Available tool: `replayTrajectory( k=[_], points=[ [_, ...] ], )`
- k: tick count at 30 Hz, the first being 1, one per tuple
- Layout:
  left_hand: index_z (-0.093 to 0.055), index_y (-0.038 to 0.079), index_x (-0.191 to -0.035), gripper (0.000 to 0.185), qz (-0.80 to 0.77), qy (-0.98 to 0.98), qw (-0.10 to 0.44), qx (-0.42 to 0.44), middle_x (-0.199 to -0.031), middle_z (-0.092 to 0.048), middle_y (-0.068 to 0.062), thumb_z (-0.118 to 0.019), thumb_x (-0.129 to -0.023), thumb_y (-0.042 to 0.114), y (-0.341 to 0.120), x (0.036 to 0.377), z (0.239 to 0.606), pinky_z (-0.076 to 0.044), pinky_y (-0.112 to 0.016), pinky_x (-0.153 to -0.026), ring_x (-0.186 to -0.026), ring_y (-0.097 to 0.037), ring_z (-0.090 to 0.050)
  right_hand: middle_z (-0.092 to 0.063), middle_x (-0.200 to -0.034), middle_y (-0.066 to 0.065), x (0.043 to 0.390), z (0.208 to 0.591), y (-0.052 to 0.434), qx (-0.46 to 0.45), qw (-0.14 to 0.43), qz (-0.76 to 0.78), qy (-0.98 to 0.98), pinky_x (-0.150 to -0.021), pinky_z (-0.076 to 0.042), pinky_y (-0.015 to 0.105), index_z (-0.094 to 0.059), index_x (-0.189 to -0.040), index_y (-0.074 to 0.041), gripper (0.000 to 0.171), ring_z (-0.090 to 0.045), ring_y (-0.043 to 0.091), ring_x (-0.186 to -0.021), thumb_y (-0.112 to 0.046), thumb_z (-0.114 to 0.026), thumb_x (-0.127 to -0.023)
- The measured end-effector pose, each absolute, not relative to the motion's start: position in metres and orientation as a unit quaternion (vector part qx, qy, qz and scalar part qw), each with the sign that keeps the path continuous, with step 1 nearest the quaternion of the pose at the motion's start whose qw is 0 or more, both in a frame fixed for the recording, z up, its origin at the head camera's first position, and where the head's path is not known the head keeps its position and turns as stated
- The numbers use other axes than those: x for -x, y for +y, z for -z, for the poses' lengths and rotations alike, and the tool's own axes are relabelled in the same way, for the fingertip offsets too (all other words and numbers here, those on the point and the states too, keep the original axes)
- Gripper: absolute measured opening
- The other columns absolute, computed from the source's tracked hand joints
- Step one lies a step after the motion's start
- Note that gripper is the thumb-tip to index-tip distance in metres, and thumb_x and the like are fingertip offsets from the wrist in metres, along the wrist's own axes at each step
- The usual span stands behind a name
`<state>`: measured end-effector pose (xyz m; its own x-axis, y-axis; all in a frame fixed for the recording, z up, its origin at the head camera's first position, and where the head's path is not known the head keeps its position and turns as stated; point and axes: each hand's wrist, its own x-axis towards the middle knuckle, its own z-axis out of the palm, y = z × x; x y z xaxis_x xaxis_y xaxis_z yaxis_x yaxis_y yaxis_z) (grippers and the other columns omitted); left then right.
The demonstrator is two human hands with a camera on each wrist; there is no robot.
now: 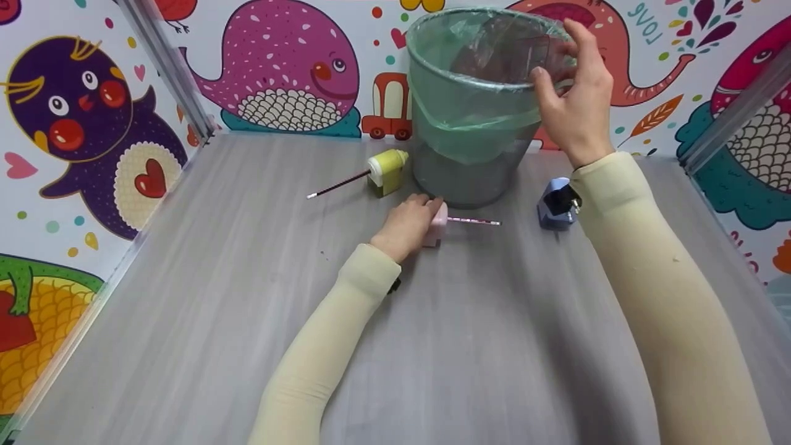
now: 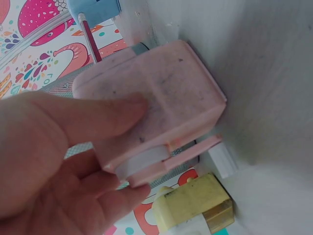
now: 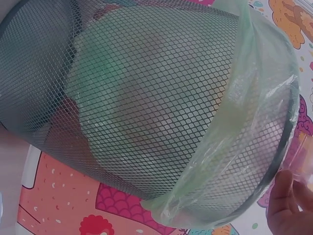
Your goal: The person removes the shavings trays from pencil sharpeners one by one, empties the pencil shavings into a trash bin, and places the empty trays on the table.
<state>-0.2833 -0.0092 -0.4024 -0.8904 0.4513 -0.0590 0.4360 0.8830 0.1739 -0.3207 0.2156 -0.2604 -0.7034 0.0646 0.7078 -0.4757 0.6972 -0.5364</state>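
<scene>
My left hand grips a pink crank pencil sharpener on the table, its thumb flat on the casing and its fingers round the side with the crank handle. A dark pink pencil sticks out of the sharpener to the right. Up at the bin's rim, my right hand pinches a small clear plastic container between thumb and fingers. That container overlaps the opening of the mesh waste bin, which has a thin green liner folded over its rim.
Left of the bin stands a yellow sharpener with a pencil pointing out to the left. To the bin's right is a blue sharpener, partly behind the right wrist. Printed cartoon panels wall in the grey table.
</scene>
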Motion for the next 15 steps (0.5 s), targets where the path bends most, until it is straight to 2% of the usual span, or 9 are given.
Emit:
replayTrajectory(
  k=[4, 11, 15],
  points=[
    [-0.039, 0.012, -0.154, 0.065, -0.08, 0.969, 0.053, -0.227, -0.15, -0.049, -0.016, -0.066, -0.095, 0.006, -0.0088, 0.283, 0.4018, -0.045, -0.046, -0.112, -0.138, -0.03, -0.049, -0.058, -0.131, 0.013, 0.3227, 0.2613, 0.2157, -0.129, 0.384, -0.36, -0.841, -0.078, -0.045, 0.011, -0.055, -0.143, -0.014, 0.045, -0.047, -0.006, -0.089, -0.022, -0.059, -0.099],
    [-0.041, 0.012, -0.153, 0.062, -0.078, 0.969, 0.044, -0.231, -0.148, -0.051, -0.017, -0.064, -0.096, 0.004, -0.0094, 0.2829, 0.4026, -0.046, -0.045, -0.11, -0.136, -0.03, -0.05, -0.057, -0.141, 0.002, 0.3219, 0.2578, 0.2159, -0.115, 0.371, -0.379, -0.84, -0.084, -0.05, 0.011, -0.053, -0.14, -0.013, 0.047, -0.06, 0.008, -0.097, -0.026, -0.063, -0.097],
    [-0.041, 0.011, -0.153, 0.061, -0.081, 0.968, 0.042, -0.234, -0.147, -0.052, -0.016, -0.063, -0.096, 0.003, -0.0099, 0.2831, 0.4039, -0.046, -0.045, -0.11, -0.135, -0.03, -0.051, -0.058, -0.137, 0.004, 0.3216, 0.259, 0.2166, -0.108, 0.373, -0.383, -0.839, -0.085, -0.05, 0.012, -0.051, -0.142, -0.015, 0.05, -0.056, 0.001, -0.092, -0.029, -0.065, -0.097]
  ],
)
